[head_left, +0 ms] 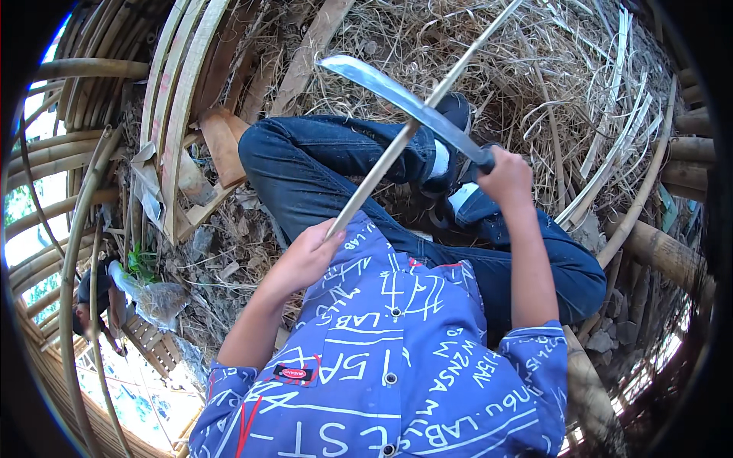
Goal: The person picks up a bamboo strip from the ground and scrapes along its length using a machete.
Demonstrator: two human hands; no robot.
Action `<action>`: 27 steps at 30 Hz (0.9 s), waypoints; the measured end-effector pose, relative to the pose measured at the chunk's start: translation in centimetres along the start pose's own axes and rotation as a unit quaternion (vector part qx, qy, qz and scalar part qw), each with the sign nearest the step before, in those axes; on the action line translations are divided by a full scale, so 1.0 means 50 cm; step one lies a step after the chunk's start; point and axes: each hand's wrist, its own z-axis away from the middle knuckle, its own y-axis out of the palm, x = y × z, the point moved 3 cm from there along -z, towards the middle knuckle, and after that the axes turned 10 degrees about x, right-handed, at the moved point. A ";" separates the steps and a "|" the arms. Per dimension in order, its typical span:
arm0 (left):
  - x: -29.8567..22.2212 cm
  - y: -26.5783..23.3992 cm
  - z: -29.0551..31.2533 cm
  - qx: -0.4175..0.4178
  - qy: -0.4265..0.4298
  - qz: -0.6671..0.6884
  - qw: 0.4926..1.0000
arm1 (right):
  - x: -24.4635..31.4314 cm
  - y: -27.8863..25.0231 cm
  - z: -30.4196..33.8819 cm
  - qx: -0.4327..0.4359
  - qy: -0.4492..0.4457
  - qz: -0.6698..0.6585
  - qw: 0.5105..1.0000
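Note:
My left hand [304, 256] is closed round the near end of a long, thin bamboo strip [382, 164], close to my belly. From there the strip slants up and away to the right, over my crossed legs, past the top of the picture. In my right hand [507, 179] is the dark handle of a machete [389, 93]. Its long, curved steel blade points to the upper left and crosses the strip near the middle of the blade. Whether the edge is biting into the strip, I cannot tell.
Curly shavings [359, 53] cover the ground ahead. Pale wooden planks [183, 99] lean at the left, beside a bamboo pole fence [76, 214]. A thick bamboo pole [672, 263] lies at the right. Another person [99, 301] is beyond the fence at the far left.

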 end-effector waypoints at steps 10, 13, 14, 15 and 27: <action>0.012 -0.009 0.018 -0.001 0.017 0.012 1.000 | -0.012 -0.017 -0.029 -0.017 -0.050 0.015 0.998; -0.002 -0.025 0.042 0.006 0.001 0.028 1.000 | -0.005 -0.022 -0.037 -0.022 -0.096 0.006 0.995; -0.006 -0.032 0.049 0.017 -0.034 0.038 0.999 | -0.001 -0.023 -0.034 -0.024 -0.096 0.006 0.995; -0.005 -0.036 0.047 0.018 -0.027 0.042 0.999 | 0.003 -0.021 -0.026 -0.011 -0.088 0.006 0.996; 0.012 -0.011 0.006 -0.011 0.014 -0.039 0.999 | 0.174 0.011 0.082 0.053 -0.198 -0.084 0.975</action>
